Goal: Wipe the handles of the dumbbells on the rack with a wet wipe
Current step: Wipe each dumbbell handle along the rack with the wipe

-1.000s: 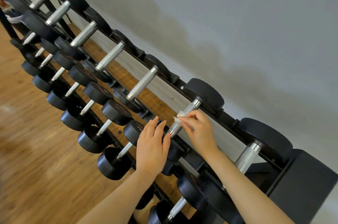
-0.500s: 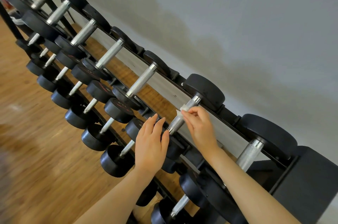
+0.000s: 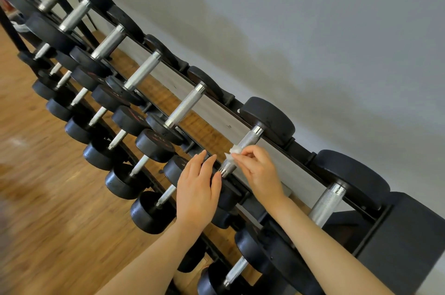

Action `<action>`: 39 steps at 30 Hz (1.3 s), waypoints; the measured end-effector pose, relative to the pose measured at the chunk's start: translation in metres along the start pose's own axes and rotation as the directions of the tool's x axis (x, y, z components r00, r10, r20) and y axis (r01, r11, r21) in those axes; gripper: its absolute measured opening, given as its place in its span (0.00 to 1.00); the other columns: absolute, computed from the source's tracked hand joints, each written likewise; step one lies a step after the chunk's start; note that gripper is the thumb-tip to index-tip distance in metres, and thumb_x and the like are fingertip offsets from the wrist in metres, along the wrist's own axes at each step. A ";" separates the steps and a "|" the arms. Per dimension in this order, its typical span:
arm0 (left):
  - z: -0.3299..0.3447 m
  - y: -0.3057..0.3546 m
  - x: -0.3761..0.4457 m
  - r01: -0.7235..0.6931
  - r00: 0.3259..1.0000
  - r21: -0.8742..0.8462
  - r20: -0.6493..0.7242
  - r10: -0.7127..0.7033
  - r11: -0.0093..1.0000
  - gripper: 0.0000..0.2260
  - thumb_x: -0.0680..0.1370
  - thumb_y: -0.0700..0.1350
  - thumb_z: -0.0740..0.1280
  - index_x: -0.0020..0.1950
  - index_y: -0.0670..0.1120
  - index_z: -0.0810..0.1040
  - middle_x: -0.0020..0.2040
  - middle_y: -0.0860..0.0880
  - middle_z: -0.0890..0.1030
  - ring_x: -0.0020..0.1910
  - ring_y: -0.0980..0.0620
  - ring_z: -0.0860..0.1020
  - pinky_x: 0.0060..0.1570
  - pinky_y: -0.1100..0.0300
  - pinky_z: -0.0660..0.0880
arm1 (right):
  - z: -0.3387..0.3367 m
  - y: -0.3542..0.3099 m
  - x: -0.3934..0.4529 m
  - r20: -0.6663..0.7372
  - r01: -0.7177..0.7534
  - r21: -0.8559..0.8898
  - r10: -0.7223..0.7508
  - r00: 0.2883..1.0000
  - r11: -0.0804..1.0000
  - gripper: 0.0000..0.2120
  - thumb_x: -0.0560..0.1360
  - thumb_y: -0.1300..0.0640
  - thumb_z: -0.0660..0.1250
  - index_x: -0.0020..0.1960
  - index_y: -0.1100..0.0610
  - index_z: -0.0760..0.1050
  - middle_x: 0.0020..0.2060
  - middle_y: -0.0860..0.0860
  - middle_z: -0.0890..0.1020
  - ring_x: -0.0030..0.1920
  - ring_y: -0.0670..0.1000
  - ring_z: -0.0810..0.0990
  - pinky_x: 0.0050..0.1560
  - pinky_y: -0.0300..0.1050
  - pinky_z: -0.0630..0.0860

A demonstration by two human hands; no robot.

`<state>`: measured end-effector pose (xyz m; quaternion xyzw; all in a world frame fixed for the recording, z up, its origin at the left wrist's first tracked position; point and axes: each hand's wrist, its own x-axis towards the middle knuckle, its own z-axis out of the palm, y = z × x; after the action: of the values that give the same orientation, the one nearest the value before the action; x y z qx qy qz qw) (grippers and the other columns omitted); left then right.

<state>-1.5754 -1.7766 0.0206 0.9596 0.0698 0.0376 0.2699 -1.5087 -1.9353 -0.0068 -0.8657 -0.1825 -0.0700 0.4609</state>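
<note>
Knurled steel handle (image 3: 242,149) of a top-rack dumbbell: right hand (image 3: 258,173) pinches a white wet wipe (image 3: 234,151) against it. Left hand (image 3: 197,188) rests flat, fingers straight, on the near black weight head.

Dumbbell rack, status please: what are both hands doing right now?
Right hand pinches wet wipe against top-row handle. Left hand open, resting on that dumbbell's near weight. Nothing in the way.

1 head-worn view looks down and forward, tilted, close over the hands (image 3: 231,181) at the dumbbell rack (image 3: 298,150).
</note>
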 end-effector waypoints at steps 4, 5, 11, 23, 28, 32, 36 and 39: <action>0.000 -0.001 0.000 0.005 1.000 -0.006 0.018 -0.004 1.000 0.23 0.82 0.56 0.52 0.73 0.49 0.71 0.75 0.50 0.67 0.75 0.48 0.63 0.72 0.50 0.59 | -0.005 0.002 0.008 -0.100 0.001 -0.061 -0.007 0.995 0.998 0.12 0.78 0.52 0.65 0.53 0.59 0.79 0.48 0.47 0.76 0.49 0.42 0.73 0.45 0.37 0.77; 0.000 -0.001 0.000 0.002 1.000 -0.004 0.016 -0.002 1.000 0.23 0.82 0.55 0.52 0.73 0.49 0.71 0.75 0.50 0.68 0.75 0.48 0.63 0.72 0.49 0.60 | -0.003 0.000 0.005 -0.106 0.043 -0.085 -0.052 0.993 0.995 0.11 0.77 0.53 0.66 0.54 0.59 0.79 0.48 0.49 0.76 0.49 0.44 0.73 0.44 0.36 0.77; 0.001 -0.001 0.000 -0.013 1.000 -0.009 -0.005 0.013 1.000 0.22 0.82 0.55 0.52 0.72 0.49 0.72 0.74 0.49 0.69 0.74 0.48 0.65 0.71 0.49 0.61 | -0.005 0.000 0.000 -0.030 0.203 -0.213 -0.214 0.976 0.956 0.11 0.74 0.58 0.69 0.56 0.58 0.80 0.48 0.52 0.79 0.48 0.51 0.76 0.43 0.42 0.79; -0.005 0.002 0.000 0.001 0.999 0.006 0.049 -0.001 1.000 0.24 0.81 0.57 0.50 0.74 0.50 0.69 0.76 0.50 0.66 0.76 0.49 0.61 0.74 0.49 0.59 | -0.005 -0.018 0.003 -0.056 -0.050 -0.162 0.041 0.998 0.986 0.09 0.75 0.57 0.68 0.54 0.57 0.82 0.49 0.49 0.78 0.52 0.48 0.75 0.45 0.41 0.79; -0.010 0.002 -0.001 0.006 0.994 0.027 0.110 -0.009 1.000 0.33 0.78 0.63 0.41 0.78 0.52 0.63 0.80 0.51 0.58 0.79 0.49 0.54 0.75 0.52 0.53 | 0.004 -0.038 0.004 -0.153 -0.298 -0.084 0.284 0.947 0.951 0.08 0.75 0.62 0.70 0.53 0.57 0.82 0.50 0.47 0.77 0.51 0.46 0.77 0.45 0.33 0.76; -0.012 -0.003 -0.011 -0.007 0.993 0.059 0.120 0.000 0.998 0.31 0.78 0.63 0.42 0.79 0.53 0.60 0.80 0.52 0.54 0.79 0.50 0.53 0.73 0.55 0.49 | 0.023 -0.050 -0.010 -0.320 -0.399 0.126 0.418 0.850 0.908 0.09 0.74 0.63 0.70 0.53 0.55 0.82 0.48 0.45 0.76 0.47 0.44 0.78 0.44 0.26 0.73; -0.012 -0.006 -0.013 -0.007 0.991 0.060 0.133 -0.001 0.998 0.30 0.78 0.63 0.44 0.79 0.55 0.58 0.80 0.53 0.53 0.79 0.49 0.54 0.75 0.51 0.55 | 0.035 -0.053 -0.019 -0.394 -0.352 0.233 0.419 0.818 0.906 0.10 0.73 0.65 0.71 0.52 0.55 0.82 0.47 0.43 0.76 0.49 0.37 0.77 0.47 0.27 0.74; -0.011 -0.007 -0.013 -0.034 0.993 0.065 0.113 0.027 0.997 0.29 0.79 0.62 0.45 0.78 0.53 0.60 0.80 0.51 0.55 0.78 0.49 0.57 0.73 0.52 0.57 | 0.034 -0.044 -0.018 -0.401 -0.323 0.247 0.400 0.824 0.914 0.09 0.73 0.65 0.71 0.51 0.55 0.82 0.47 0.43 0.77 0.47 0.41 0.79 0.46 0.31 0.77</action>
<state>-1.5902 -1.7670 0.0259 0.9697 0.0411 -0.0143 0.2404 -1.5441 -1.8894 0.0026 -0.8032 0.0898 -0.1607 0.5665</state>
